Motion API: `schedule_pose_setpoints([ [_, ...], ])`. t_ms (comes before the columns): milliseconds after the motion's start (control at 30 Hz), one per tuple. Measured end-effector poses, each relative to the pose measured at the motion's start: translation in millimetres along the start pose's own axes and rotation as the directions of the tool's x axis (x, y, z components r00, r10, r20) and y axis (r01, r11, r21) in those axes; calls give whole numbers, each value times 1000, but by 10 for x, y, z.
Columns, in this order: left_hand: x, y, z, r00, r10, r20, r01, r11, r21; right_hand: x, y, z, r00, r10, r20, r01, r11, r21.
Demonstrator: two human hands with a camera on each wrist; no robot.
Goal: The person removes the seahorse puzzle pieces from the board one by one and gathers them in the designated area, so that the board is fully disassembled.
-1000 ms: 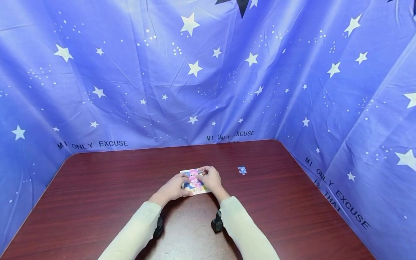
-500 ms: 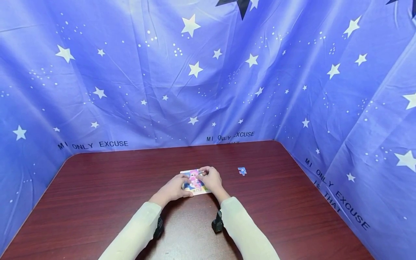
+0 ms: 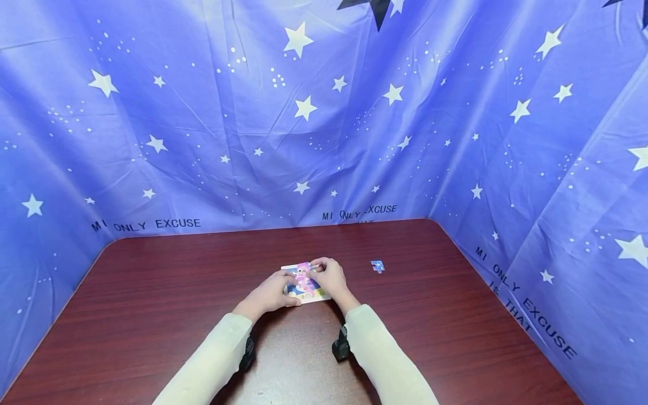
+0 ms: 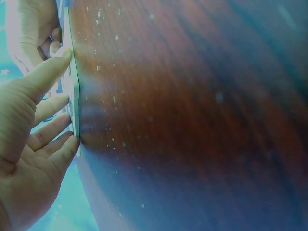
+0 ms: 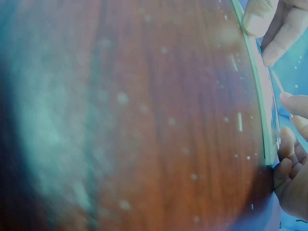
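Note:
A small jigsaw puzzle (image 3: 306, 290) with a pink cartoon figure lies flat in a pale frame on the table. My left hand (image 3: 270, 291) holds its left side, thumb at the near edge and fingertips along the border, as the left wrist view shows. Over the puzzle's upper right is my right hand (image 3: 331, 279), fingers curled. In the right wrist view its fingertips pinch a thin puzzle piece (image 5: 278, 82), seen edge-on and tilted up from the board. The curled lower fingers (image 5: 288, 166) rest close to the frame's corner. The hand partly hides the piece's place.
One loose blue puzzle piece (image 3: 377, 266) with a white star lies to the right of the hands. The dark red wooden table (image 3: 455, 326) ends at blue star-printed curtains (image 3: 228, 112) at the back and sides. Each wrist carries a small black camera (image 3: 341, 344).
Both hands stay almost in place; the right hand and wrist shift very slightly. The loose blue piece has not moved on the table.

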State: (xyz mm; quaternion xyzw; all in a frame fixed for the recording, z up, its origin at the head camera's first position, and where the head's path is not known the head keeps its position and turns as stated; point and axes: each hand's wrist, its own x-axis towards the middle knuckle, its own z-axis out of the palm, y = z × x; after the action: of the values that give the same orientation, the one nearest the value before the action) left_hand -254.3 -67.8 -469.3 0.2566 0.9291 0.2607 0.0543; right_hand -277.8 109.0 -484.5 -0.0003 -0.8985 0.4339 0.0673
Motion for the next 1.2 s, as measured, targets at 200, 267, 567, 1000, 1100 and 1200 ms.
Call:
schedule_pose_setpoints([
  [200,4,-8,10,1000,8,-4,-8,1000,12,29,17,-15,1000,-19,10,19,999,45],
  [267,6,-15,11,1000,5,-5,-5,1000,12,34,11,-17,1000,-19,10,19,998,52],
  [567,-1,-24,9,1000,4,-2,-4,1000,17,50,32,-32,999,-39,20,38,997,62],
  [1000,1,-20,26,1000,-4,-5,4,1000,1,63,85,-82,999,-34,37,33,999,37],
  [1100,10,-34,29,1000,-4,-9,4,1000,-4,64,86,-104,999,-37,39,36,999,32],
  [1200,15,-42,35,1000,1,-9,-1,1000,-2,59,93,-132,998,-46,35,45,999,29],
])
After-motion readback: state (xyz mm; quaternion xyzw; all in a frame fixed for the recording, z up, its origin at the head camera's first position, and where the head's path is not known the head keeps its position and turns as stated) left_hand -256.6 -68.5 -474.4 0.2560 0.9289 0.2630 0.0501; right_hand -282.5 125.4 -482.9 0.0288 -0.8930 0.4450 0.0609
